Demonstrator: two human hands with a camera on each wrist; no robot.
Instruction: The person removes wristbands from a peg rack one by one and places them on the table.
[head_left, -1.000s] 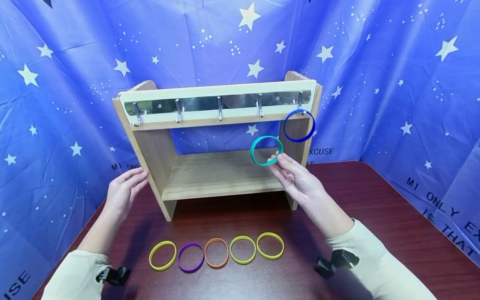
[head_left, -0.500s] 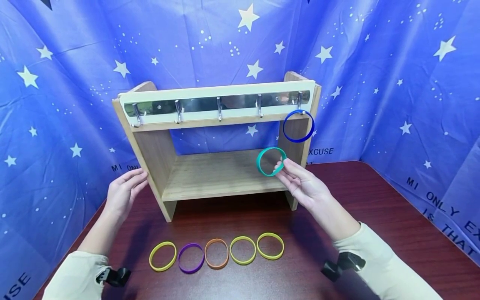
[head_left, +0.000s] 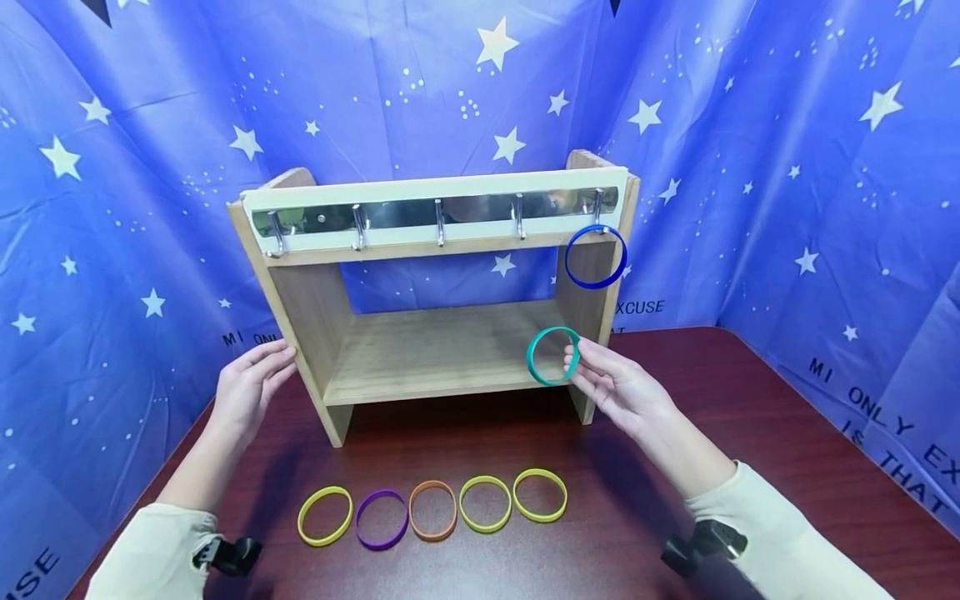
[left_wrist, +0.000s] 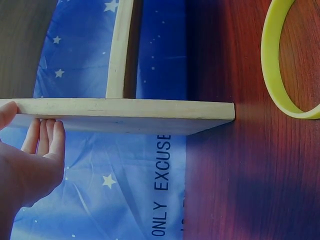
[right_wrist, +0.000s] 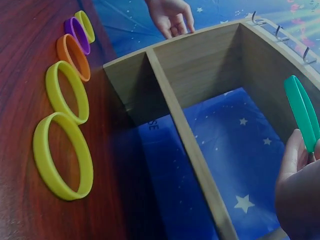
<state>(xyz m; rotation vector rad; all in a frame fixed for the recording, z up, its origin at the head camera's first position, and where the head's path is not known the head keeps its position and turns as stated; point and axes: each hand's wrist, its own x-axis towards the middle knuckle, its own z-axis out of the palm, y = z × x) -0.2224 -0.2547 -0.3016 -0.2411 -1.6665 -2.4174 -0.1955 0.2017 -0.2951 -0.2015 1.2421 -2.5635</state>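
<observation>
My right hand (head_left: 626, 387) pinches a teal silicone wristband (head_left: 531, 360) at its right side, in front of the right part of the wooden rack's (head_left: 442, 396) lower shelf. In the right wrist view the same teal wristband (right_wrist: 301, 112) stands up from the fingertips. A blue wristband (head_left: 571, 271) hangs on the rightmost hook (head_left: 597, 207). With fairly straight fingers, my left hand (head_left: 247, 387) touches the rack's left side panel. In the left wrist view its thumb lies by the panel's (left_wrist: 150, 108) front edge, the other fingers against the outer face.
Several wristbands lie in a row on the dark red table (head_left: 645, 517): a yellow one (head_left: 302, 527) at the left, then purple (head_left: 358, 525), orange (head_left: 412, 517) and two more yellow. Other metal hooks (head_left: 439, 218) line the rack's top rail. Blue star-patterned cloth (head_left: 420, 100) surrounds the table.
My right hand has moved down and to the right with the teal wristband, away from the hooks. The left hand keeps its place at the side panel.
</observation>
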